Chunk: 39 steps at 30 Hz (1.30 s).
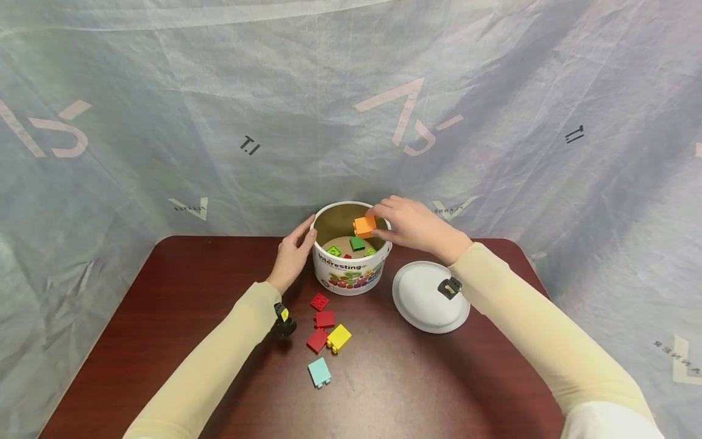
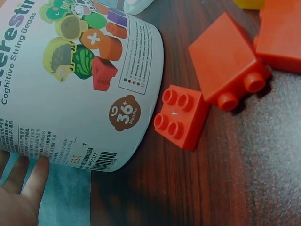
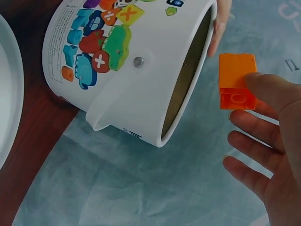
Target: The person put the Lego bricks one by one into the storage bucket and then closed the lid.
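An orange building block (image 1: 364, 227) is pinched between the thumb and fingers of my right hand (image 1: 412, 224), over the mouth of a white bucket (image 1: 348, 277). In the right wrist view the orange block (image 3: 237, 73) shows its hollow underside, just outside the rim. My left hand (image 1: 292, 256) rests against the bucket's left side, fingers straight along the wall and thumb at the rim. Inside the bucket lie a dark green block (image 1: 358, 243), light green blocks (image 1: 333, 250) and a bit of red.
A white lid (image 1: 431, 297) lies right of the bucket. In front sit a small red block (image 1: 319, 301), two larger red blocks (image 1: 325, 319), a yellow block (image 1: 339, 337) and a light blue block (image 1: 320, 372). A grey cloth (image 1: 307, 122) hangs behind the table (image 1: 428, 384).
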Tool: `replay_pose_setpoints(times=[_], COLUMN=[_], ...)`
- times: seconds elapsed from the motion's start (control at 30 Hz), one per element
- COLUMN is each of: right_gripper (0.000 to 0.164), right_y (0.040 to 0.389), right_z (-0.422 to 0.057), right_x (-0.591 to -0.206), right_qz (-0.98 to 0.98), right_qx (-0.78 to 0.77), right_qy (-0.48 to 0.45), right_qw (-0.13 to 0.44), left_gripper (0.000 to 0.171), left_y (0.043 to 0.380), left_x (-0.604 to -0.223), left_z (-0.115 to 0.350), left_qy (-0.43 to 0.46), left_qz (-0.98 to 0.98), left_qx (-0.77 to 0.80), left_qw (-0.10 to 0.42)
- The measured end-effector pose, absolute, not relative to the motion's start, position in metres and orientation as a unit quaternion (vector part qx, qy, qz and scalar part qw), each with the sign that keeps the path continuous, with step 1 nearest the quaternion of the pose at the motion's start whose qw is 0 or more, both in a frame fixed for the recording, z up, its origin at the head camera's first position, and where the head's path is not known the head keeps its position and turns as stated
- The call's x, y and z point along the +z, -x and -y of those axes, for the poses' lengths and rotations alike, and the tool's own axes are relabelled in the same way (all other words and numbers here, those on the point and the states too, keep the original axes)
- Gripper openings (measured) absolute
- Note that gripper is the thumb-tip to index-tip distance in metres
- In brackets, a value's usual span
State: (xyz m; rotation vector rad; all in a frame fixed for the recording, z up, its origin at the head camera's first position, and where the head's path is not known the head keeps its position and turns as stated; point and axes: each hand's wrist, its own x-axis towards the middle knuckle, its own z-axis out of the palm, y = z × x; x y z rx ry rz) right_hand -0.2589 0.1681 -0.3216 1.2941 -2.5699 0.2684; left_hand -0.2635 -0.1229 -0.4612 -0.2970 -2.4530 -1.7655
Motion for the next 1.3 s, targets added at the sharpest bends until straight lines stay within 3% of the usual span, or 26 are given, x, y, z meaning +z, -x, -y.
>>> replay_pose_setpoints(times=[0.7,1.3], right_gripper=[0.020,0.016], right_y=[0.280,0.298], right_z=[-0.145,-0.137], right_x=[-0.312,-0.327], right_qz=[0.904,0.920], right_qx=[0.082,0.080], right_qy=[-0.410,-0.380], right_qw=[0.086,0.046], left_gripper=[0.050,0.052], left_y=[0.262,0.262], left_x=[-0.462,-0.465], left_z=[0.121,0.123], left_qy=[0.091,0.093], left_qz=[0.808,0.811], left_qx=[-0.580,-0.576], left_qw=[0.046,0.047])
